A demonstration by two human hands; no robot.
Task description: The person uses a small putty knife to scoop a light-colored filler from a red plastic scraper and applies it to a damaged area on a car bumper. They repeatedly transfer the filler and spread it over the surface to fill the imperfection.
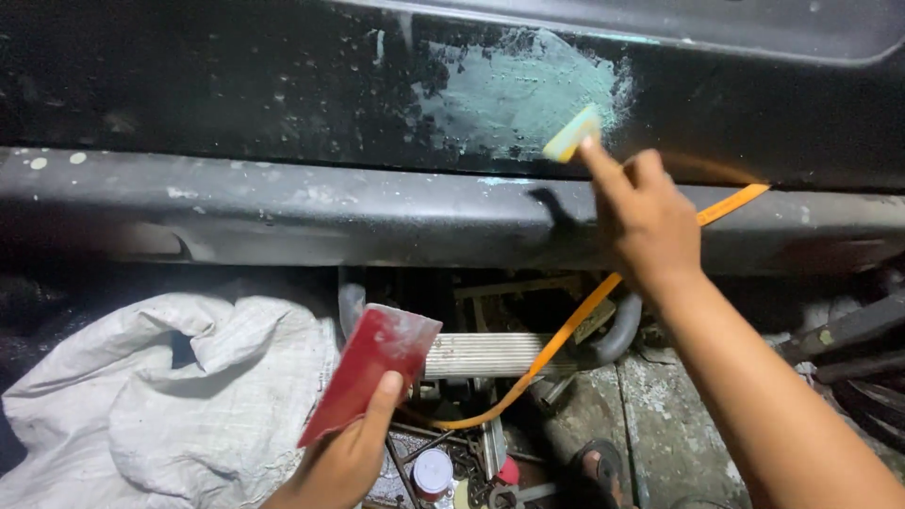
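Observation:
My right hand (643,212) holds a small yellowish spreader (571,134) against a black car body panel (236,85). The spreader's edge touches the lower right of a pale green filler patch (514,90) smeared on the panel. My left hand (349,452) is low in the view and grips a red flat board (372,368) with a whitish smear at its top corner, held tilted below the dark sill (283,212) of the car.
A crumpled white woven sack (160,386) lies at the lower left. An orange strap (566,330) runs diagonally under my right arm. Metal parts, a ribbed plate (481,353), a grey hose (617,335) and small cans (434,471) litter the dirty floor.

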